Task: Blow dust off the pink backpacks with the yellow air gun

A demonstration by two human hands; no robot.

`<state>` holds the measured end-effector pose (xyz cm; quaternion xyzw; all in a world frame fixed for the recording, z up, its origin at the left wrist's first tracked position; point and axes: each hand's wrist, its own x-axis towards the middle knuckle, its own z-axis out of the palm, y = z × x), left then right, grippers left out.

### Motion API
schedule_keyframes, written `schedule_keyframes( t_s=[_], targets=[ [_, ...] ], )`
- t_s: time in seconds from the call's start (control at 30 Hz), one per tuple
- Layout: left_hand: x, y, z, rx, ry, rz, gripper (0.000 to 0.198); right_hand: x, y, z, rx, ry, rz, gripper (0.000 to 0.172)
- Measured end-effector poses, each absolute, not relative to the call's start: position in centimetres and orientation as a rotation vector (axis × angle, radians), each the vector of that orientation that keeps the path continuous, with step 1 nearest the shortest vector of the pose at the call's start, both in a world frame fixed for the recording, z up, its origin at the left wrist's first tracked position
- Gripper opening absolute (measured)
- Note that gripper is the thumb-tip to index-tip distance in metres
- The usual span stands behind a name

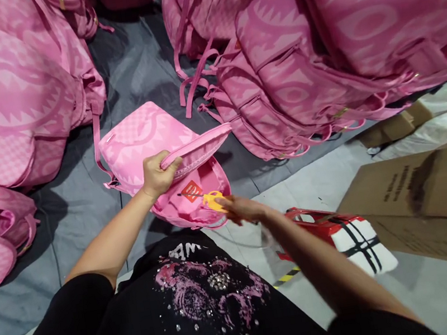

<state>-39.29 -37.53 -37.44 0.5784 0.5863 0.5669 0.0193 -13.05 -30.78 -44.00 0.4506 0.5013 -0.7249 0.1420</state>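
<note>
A pink patterned backpack (146, 134) lies open in front of me, its inside lined in pink. My left hand (159, 173) is closed around the edge of its top flap (199, 150) and holds it up off the opening. Inside, an orange-red label (191, 191) shows on the lining. My right hand (241, 209) grips yellow-handled scissors (213, 201) over the opening. Their dark, thin blades point left, across the label. Whether the tips touch the lining I cannot tell.
Pink backpacks (4, 94) are heaped at the left, and more backpacks (281, 50) at the right, on a grey sheet (125, 58). A red-framed stool with a white padded seat (363, 244) and a cardboard box (423, 198) stand at the lower right.
</note>
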Motion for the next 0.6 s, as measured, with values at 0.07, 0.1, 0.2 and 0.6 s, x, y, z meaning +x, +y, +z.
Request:
schedule_keyframes(
  t_s=[0.07, 0.1, 0.2, 0.6],
  targets=[
    [-39.4, -37.7, -37.6, 1.832, 1.822, 1.75, 0.05, -10.8, -28.2, -41.2, 1.373, 1.673, -1.609, 0.04],
    [-39.5, -37.8, -37.7, 1.842, 1.825, 1.753, 0.049, -9.9, -27.2, -39.8, 1.395, 1.756, -1.391, 0.039],
    [-39.6, -38.4, -37.9, 1.855, 1.854, 1.751, 0.048, -8.2, -25.9, -36.8, 1.37, 1.847, -1.164, 0.035],
    [-37.2, -41.6, -39.3, 2.068, 1.902, 1.431, 0.031, -4.4, -28.5, -39.5, 1.447, 1.746, -1.528, 0.05]
  ],
)
